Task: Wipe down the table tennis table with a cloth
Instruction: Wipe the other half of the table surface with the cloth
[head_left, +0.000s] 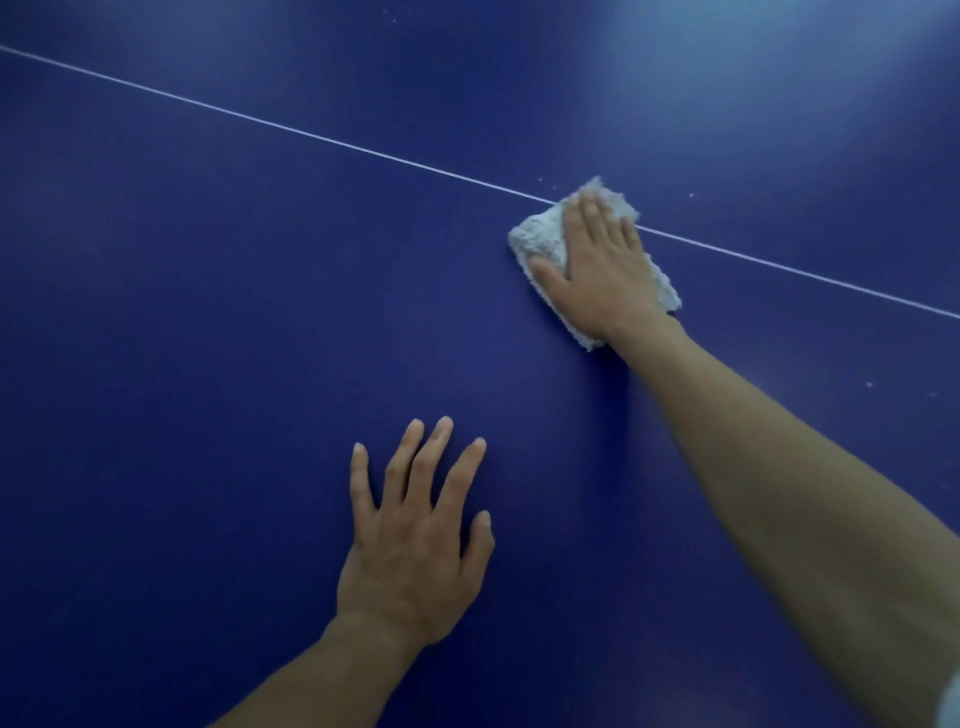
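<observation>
The dark blue table tennis table fills the whole view. A thin white line crosses it from upper left to right. A folded, fluffy white cloth lies on the table over that line. My right hand presses flat on the cloth with straight fingers, the arm reaching in from the lower right. My left hand rests flat on the bare table nearer to me, fingers spread, holding nothing.
Small white specks dot the surface just beyond the cloth and at the top. A pale glare lies on the table at the upper right. No table edge or net is in view.
</observation>
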